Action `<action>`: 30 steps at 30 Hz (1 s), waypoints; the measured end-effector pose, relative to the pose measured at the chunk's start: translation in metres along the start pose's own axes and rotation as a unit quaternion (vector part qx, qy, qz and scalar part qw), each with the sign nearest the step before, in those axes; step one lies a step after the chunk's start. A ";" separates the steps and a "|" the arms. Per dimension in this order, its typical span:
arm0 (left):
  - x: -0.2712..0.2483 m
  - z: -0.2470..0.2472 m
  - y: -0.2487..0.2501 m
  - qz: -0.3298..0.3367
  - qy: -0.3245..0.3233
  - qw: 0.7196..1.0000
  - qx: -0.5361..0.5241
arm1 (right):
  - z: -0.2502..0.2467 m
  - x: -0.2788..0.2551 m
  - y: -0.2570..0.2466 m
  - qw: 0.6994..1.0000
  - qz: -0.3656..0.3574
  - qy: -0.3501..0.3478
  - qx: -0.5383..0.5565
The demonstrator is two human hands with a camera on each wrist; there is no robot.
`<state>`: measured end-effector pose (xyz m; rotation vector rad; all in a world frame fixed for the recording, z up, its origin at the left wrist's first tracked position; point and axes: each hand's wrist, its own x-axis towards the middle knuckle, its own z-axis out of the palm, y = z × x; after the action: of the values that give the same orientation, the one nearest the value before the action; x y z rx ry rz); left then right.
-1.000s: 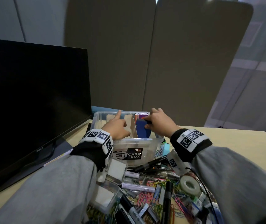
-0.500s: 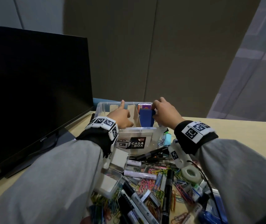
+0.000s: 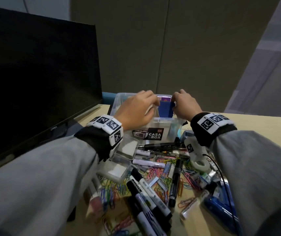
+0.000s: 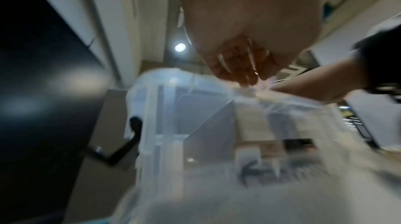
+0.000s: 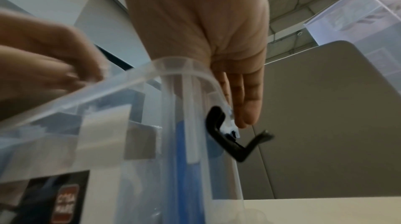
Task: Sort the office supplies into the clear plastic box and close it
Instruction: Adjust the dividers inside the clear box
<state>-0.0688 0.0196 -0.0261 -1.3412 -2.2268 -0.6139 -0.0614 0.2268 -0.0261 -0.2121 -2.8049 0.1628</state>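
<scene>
Both hands have closed in toward each other over the clear plastic box [image 3: 155, 124] since a second ago. Low in the frame, markers [image 3: 146, 198] and paper clips [image 3: 158, 174] crowd the desk: light, slippery, best pinched singly. Mid-frame, left hand [image 3: 134, 111] curls its fingers onto the cardboard divider [image 3: 150, 109]; right hand [image 3: 184, 106] pinches the blue pad [image 3: 166, 109] standing in the right compartment. Pad looks stiff and light; take its top edge. Box walls are thin; its latch [image 5: 228, 138] hangs free. Monitor [image 3: 39, 79] crowds the left; open desk [image 3: 255, 123] at right
</scene>
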 end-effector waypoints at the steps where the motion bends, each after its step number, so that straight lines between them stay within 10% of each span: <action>1: -0.007 -0.002 0.007 0.027 -0.029 0.999 -0.016 | -0.001 -0.002 0.001 1.000 -0.001 0.002 0.000; 7: -0.035 0.006 0.044 0.080 -0.319 0.944 -0.017 | -0.004 -0.010 0.002 1.000 -0.004 -0.008 -0.003; 12: -0.045 0.022 0.058 0.065 -0.438 0.897 0.003 | -0.005 -0.014 0.003 1.000 -0.005 -0.012 -0.004; 30: -0.039 0.045 0.072 0.059 -0.467 0.879 0.080 | -0.007 -0.017 0.004 1.000 0.007 -0.018 -0.002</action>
<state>0.0049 0.0504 -0.0749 -1.9188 -2.7646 0.3757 -0.0431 0.2284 -0.0252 -0.2314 -2.8398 0.1669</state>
